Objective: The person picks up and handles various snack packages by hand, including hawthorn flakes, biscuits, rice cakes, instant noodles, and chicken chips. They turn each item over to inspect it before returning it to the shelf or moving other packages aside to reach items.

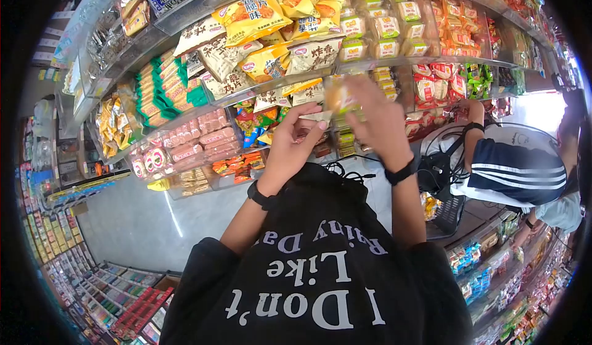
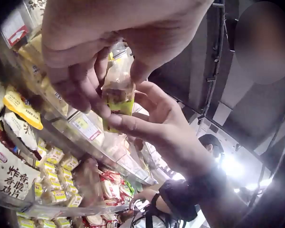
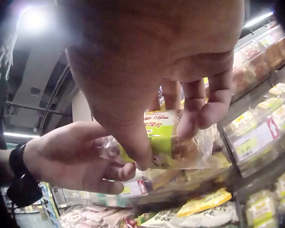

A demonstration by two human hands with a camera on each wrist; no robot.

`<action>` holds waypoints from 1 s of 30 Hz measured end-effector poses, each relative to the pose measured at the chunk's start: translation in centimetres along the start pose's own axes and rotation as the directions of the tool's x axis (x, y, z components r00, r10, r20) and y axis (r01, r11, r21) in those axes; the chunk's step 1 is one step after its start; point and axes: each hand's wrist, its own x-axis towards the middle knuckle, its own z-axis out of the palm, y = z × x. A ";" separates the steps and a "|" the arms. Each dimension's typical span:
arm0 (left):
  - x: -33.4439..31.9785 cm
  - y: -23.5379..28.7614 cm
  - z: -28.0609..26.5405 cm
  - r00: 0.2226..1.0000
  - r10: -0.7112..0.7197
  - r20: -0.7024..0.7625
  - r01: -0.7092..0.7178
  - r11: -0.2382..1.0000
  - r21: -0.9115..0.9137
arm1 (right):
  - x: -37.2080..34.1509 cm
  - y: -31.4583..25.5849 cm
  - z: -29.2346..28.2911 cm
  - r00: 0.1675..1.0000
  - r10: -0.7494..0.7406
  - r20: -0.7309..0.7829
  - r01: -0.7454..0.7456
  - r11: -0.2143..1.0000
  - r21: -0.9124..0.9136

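Note:
A small clear snack packet with a yellow-green label (image 1: pixel 343 98) (image 2: pixel 119 102) (image 3: pixel 161 137) is held between both hands in front of the shelves. The right hand (image 1: pixel 377 123) (image 2: pixel 156 121) (image 3: pixel 156 61) grips it with thumb and curled fingers, blurred in the head view. At its other end, the left hand (image 1: pixel 296 140) (image 2: pixel 118 42) (image 3: pixel 76 159) pinches the clear wrapper. Part of the packet is hidden behind the fingers in both wrist views.
Shelf bins hold yellow and white chip bags (image 1: pixel 253 18), similar labelled packets (image 1: pixel 385 27) and pink packages (image 1: pixel 200 132). A person in a dark striped garment (image 1: pixel 518 166) reaches toward the shelf at right, beside a black basket (image 1: pixel 450 212).

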 end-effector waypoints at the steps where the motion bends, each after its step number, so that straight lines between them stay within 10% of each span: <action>1: 0.2 0.3 0.1 1.000 0.030 0.003 -0.030 0.999 0.028 | 1.0 1.5 -0.5 0.996 -0.018 -0.087 0.013 0.998 -0.061; 4: 0.0 -0.4 -0.3 1.000 0.005 -0.019 -0.003 0.998 0.063 | 4.4 4.1 -2.1 0.978 0.143 -0.151 -0.146 0.989 -0.009; 11: -2.4 -3.5 -2.8 0.992 -0.061 -0.115 0.058 0.998 -0.032 | 7.8 10.0 1.9 0.982 -0.078 -0.171 0.069 0.996 -0.056; 30: -5.7 -4.7 -6.6 0.968 -0.156 -0.196 0.155 0.988 -0.021 | 5.5 8.4 3.6 0.990 -0.076 -0.119 0.033 0.942 -0.334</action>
